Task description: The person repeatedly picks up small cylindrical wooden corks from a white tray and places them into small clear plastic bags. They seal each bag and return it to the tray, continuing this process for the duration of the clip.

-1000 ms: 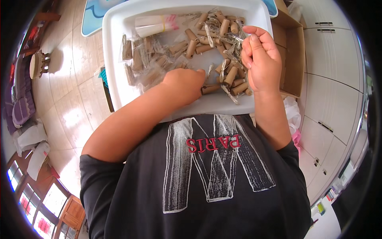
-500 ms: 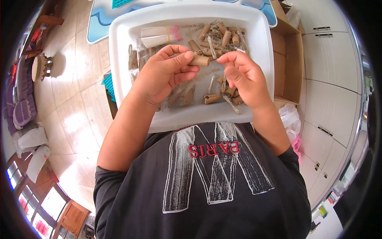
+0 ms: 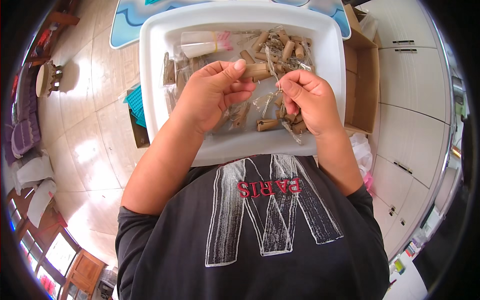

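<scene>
My left hand (image 3: 212, 95) pinches a brown cork-like cylinder (image 3: 256, 71) between thumb and fingers, above a white plastic tub (image 3: 151, 85). To its right, my right hand (image 3: 311, 97) has thumb and index finger closed on a thin, shiny wire strand (image 3: 275, 72) that runs beside the cylinder's right end. Whether the strand joins that cylinder I cannot tell. Several more brown cylinders (image 3: 287, 51) with tangled strands lie in the tub beyond my hands. Others (image 3: 267, 124) rest below my right hand. A bundle of clear plastic sleeves (image 3: 197, 44) lies at the back left.
The tub's far side overlaps a blue-and-white patterned table (image 3: 127, 25). An open cardboard box (image 3: 361, 85) stands close on the right, before pale cabinets (image 3: 415, 75). Teal grid-like pieces (image 3: 135, 102) sit at the tub's left. A small round stool (image 3: 47, 80) is farther left.
My right hand's fingers have closed on the wire strand, which now stretches up past the cylinder. My left hand has shifted slightly right, still holding the cylinder.
</scene>
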Motion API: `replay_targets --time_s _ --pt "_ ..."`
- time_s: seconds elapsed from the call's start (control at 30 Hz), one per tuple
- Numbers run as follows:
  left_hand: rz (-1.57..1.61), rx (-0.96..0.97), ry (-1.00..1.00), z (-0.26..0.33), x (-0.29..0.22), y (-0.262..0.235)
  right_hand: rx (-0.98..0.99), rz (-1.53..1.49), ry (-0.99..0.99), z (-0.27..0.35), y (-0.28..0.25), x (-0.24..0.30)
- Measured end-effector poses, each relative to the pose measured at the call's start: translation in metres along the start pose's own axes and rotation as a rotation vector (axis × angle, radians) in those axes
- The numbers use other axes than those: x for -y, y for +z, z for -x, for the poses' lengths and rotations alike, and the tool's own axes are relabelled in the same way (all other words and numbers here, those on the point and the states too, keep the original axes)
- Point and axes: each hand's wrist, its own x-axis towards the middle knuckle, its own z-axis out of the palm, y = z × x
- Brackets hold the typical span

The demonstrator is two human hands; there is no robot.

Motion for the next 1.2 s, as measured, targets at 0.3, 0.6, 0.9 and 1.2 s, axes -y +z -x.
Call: replay_targets --time_s 0.3,0.6,0.9,1.2 --pt "-0.177 -0.064 -0.028 0.009 0.007 0.013 -0.188 0.231 -0.477 0.001 0.023 -0.009" --pt "-0.201 -0.017 0.035 0.009 0.010 0.016 -0.121 -0.009 -0.310 -0.002 0.023 -0.007" --pt "-0.341 0.071 0.038 0.011 0.010 0.018 -0.101 0.170 -0.238 0.002 0.023 -0.002" --pt "-0.837 -0.308 0.460 0.005 -0.040 -0.009 -0.155 -0.054 -0.245 0.003 0.012 0.000"
